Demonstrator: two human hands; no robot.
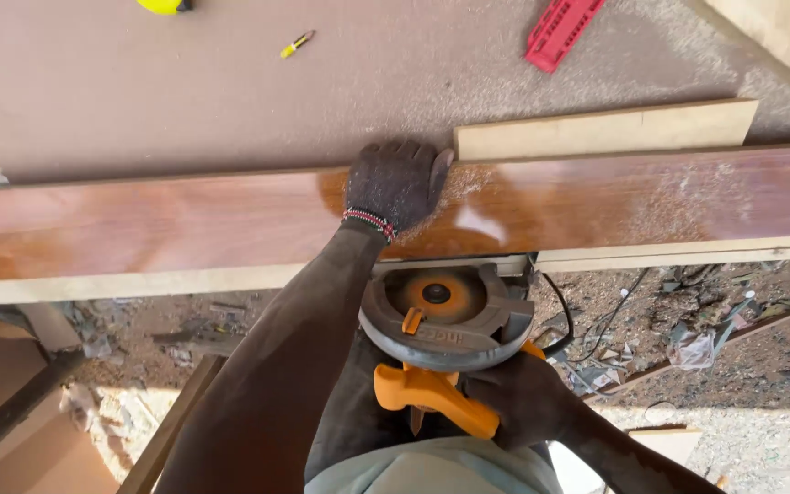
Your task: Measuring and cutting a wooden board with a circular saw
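While the left hand [393, 183] lies flat on the glossy brown board [185, 224], its fingers spread and pressing down with nothing gripped, the right hand [521, 398] is closed around the orange handle of a circular saw [445, 316] just below the board's near edge. The saw's grey guard and orange disc sit against that near edge, about midway along the board's visible length, directly under the left wrist, which wears a beaded band [369, 222]. The board runs from the left edge of the view to the right and rests on a large brown sheet [185, 82] dusted with sawdust. A pale offcut strip [605, 128] lies on the sheet, touching the board's far edge just right of the left hand. Toward the sheet's far edge are a red plastic piece [560, 29], a small yellow bit [296, 43] and part of a yellow object [162, 5] at the top. A black cord [564, 316] loops from the saw to the right above debris-strewn ground [733, 338].
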